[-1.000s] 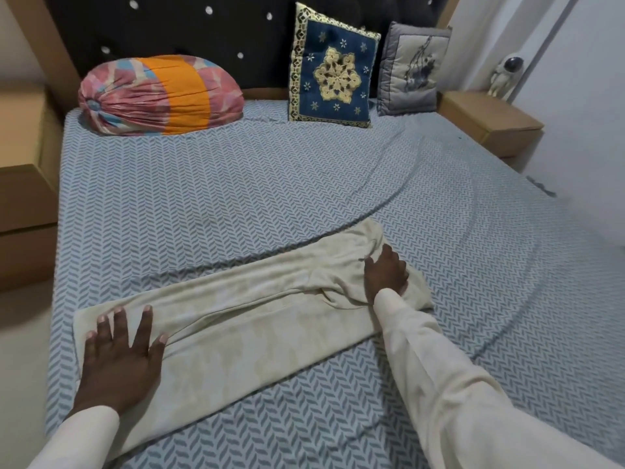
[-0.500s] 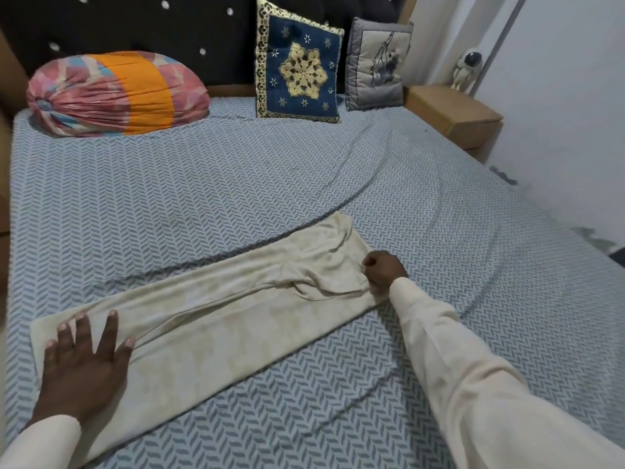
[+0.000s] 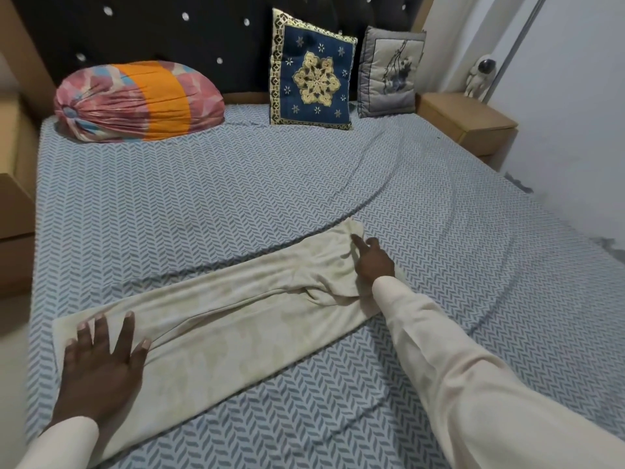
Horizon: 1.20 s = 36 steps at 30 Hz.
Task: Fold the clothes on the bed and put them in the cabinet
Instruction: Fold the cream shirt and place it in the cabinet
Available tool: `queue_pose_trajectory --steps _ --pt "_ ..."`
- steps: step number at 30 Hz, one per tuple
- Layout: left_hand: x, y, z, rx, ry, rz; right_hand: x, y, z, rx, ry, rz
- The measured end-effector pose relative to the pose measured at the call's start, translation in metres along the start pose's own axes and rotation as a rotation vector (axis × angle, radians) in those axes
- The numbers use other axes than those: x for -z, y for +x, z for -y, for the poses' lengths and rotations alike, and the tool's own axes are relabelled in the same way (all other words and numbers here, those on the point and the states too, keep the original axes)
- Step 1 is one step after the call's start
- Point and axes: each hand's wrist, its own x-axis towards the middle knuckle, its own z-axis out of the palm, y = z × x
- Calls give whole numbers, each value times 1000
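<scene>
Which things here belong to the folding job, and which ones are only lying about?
For the job: cream garment, laid out long on the bed; left hand, flat on its near end; right hand, on its far end.
Just lying about: patterned bolster; blue cushion; grey cushion; bedside table; astronaut figure.

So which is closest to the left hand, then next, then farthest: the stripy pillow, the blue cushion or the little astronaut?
1. stripy pillow, top left, same side as the left hand.
2. blue cushion, middle of the headboard.
3. little astronaut, far right on the bedside table.
</scene>
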Motion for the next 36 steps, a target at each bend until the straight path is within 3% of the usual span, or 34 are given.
queue_pose_trajectory --steps 4,8,10,13,21,26,30,36 --pt "2 1 -1 10 -13 18 1 5 19 -32 111 113" --pt "4 -1 -1 2 -28 4 1 0 28 -142 465 -194" --pt "4 1 -2 6 -32 5 2 0 24 -242 546 -213" --pt "3 1 -1 17 -34 20 -1 2 19 -398 527 -108" --pt "-3 4 3 13 -11 8 3 0 27 -388 500 27" --pt "-7 6 4 25 -6 8 5 1 28 -360 303 -180" --pt "-11 8 7 7 -8 -16 2 12 33 -154 194 -13" --pt "-11 9 8 16 -30 -21 -13 6 43 -163 174 -196"
